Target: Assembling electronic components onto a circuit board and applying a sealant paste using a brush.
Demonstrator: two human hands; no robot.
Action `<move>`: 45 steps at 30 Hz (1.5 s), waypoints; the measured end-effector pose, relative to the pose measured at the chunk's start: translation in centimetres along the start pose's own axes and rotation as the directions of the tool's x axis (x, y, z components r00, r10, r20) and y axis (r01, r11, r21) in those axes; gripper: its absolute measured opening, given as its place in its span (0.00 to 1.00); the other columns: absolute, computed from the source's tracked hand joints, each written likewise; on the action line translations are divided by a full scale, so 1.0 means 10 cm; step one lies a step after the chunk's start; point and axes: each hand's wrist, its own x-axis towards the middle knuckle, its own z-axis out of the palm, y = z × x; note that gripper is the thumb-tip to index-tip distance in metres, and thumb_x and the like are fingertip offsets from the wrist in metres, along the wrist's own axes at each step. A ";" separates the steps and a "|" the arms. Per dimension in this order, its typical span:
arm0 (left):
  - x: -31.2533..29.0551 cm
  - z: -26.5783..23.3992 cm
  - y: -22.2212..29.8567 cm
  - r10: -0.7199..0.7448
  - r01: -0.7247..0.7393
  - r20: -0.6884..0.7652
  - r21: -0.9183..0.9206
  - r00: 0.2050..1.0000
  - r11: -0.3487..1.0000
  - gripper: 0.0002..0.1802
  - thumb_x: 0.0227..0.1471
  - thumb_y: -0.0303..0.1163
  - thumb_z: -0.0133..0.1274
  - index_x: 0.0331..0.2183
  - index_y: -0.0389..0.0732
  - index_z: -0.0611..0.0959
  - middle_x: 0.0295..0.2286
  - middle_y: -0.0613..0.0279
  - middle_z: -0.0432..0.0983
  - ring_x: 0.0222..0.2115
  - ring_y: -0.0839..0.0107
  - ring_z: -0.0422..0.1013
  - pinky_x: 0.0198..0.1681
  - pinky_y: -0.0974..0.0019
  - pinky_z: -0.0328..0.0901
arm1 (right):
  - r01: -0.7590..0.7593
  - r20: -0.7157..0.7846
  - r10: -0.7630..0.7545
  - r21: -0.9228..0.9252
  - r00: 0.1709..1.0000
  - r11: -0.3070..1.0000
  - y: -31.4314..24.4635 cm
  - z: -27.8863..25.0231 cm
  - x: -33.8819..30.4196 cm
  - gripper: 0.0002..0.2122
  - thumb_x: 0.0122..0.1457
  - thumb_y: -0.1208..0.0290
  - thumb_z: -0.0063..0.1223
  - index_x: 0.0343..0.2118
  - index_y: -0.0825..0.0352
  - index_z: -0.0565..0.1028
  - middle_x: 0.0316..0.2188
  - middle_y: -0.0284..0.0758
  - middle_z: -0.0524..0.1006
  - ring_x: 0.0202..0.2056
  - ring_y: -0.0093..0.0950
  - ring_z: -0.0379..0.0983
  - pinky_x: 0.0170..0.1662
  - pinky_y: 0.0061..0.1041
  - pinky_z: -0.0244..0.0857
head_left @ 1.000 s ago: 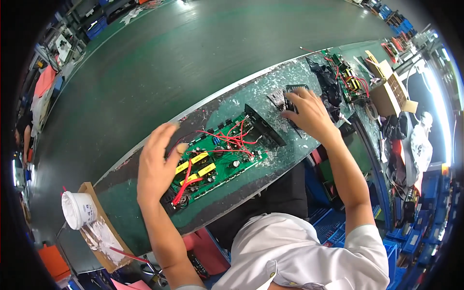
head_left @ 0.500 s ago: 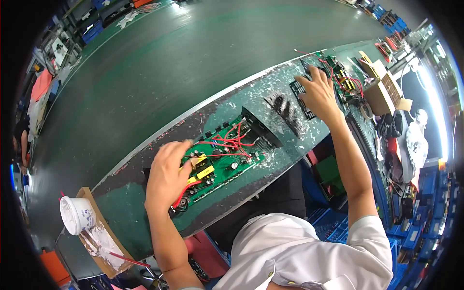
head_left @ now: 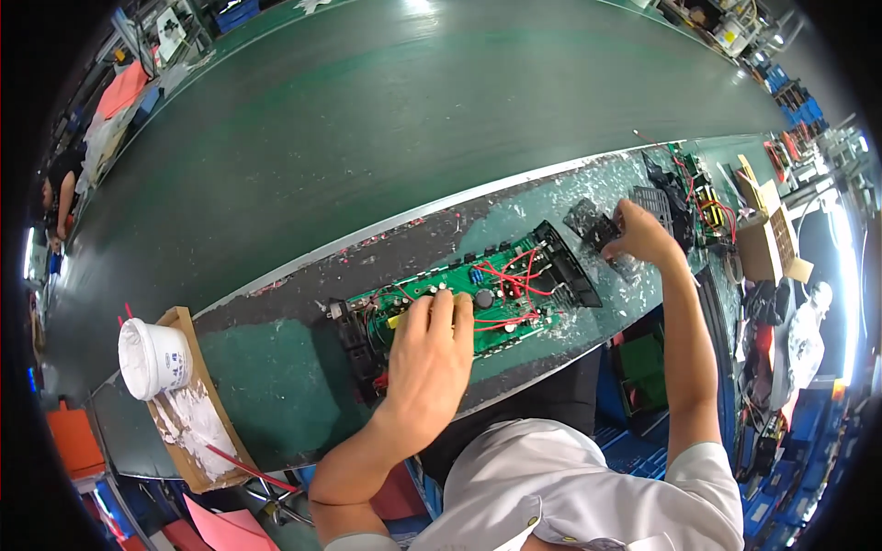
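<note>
A green circuit board (head_left: pixel 496 344) with red wires and yellow parts lies on the bench between a black end panel (head_left: pixel 568 264) on the right and another black end panel (head_left: pixel 354 349) on the left. Over the board's middle is my left hand (head_left: pixel 432 354), fingers stretched side by side and pointing away from me; its thumb is hidden. My right hand (head_left: pixel 650 237) reaches a loose pile of small black pieces (head_left: pixel 588 220), too small to name. Its thumb and forefinger are apart around the pile's edge. A black slotted panel (head_left: pixel 653 209) lies just beyond it.
A white tub (head_left: pixel 156 358) and a cardboard tray (head_left: pixel 204 422) smeared with white paste stand at the left. At the far right are another wired board (head_left: pixel 707 204) and a cardboard box (head_left: pixel 767 243). A wide green surface (head_left: pixel 386 119) stretches beyond the bench edge.
My right hand has come from the slotted panel to the pile of black pieces. My left hand has shifted from the board's left end toward its middle. The whole view has turned slightly.
</note>
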 end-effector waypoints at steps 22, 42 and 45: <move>-0.12 0.15 0.14 -0.199 0.215 -0.136 0.114 0.970 0.970 0.33 0.46 0.37 0.63 0.54 0.41 0.73 0.53 0.60 0.68 0.54 0.54 0.62 0.56 0.48 0.58 | 0.705 0.478 -0.738 0.294 0.475 0.645 -1.99 0.10 0.61 0.10 0.57 0.70 0.54 0.36 0.72 0.73 0.28 0.47 0.76 0.31 0.45 0.71 0.37 0.39 0.63; -0.13 0.30 0.08 -0.130 0.163 -0.216 0.142 0.968 0.976 0.27 0.46 0.34 0.61 0.49 0.37 0.78 0.48 0.56 0.71 0.49 0.49 0.67 0.49 0.48 0.68 | 0.761 0.122 -0.776 0.148 0.619 0.631 -1.86 0.36 0.09 0.08 0.57 0.77 0.52 0.39 0.68 0.78 0.28 0.49 0.78 0.33 0.50 0.75 0.38 0.44 0.67; -0.12 0.27 0.08 -0.142 0.173 -0.210 0.138 0.967 0.975 0.26 0.46 0.34 0.61 0.48 0.37 0.78 0.48 0.56 0.71 0.49 0.49 0.67 0.48 0.49 0.69 | 0.779 0.043 -0.787 0.123 0.615 0.615 -1.83 0.41 0.04 0.10 0.55 0.78 0.52 0.39 0.68 0.79 0.29 0.47 0.79 0.32 0.49 0.75 0.38 0.44 0.68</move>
